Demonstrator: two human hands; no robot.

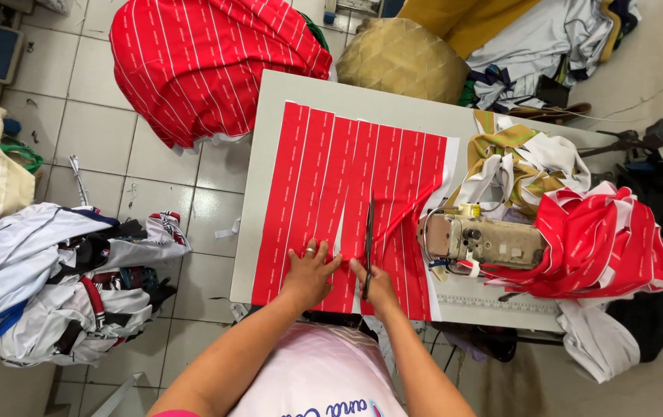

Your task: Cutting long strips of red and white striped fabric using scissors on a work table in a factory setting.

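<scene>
A red cloth with thin white stripes (pixel 323 185) lies flat on a grey table (pixel 263 154). My left hand (pixel 308 270) presses flat on it near the front edge, fingers spread, a ring on one finger. My right hand (pixel 378 284) grips the handles of long dark scissors (pixel 368 239), whose blades point away from me along a stripe. A cut runs up the cloth from the front edge, just left of the blades.
A sewing machine (pixel 482 241) stands on the table's right, with red striped cloth (pixel 609 239) and tan and white scraps (pixel 517 166) heaped by it. A red bundle (pixel 208 62) sits beyond the table. White garments (pixel 45 286) lie piled on the tiled floor at left.
</scene>
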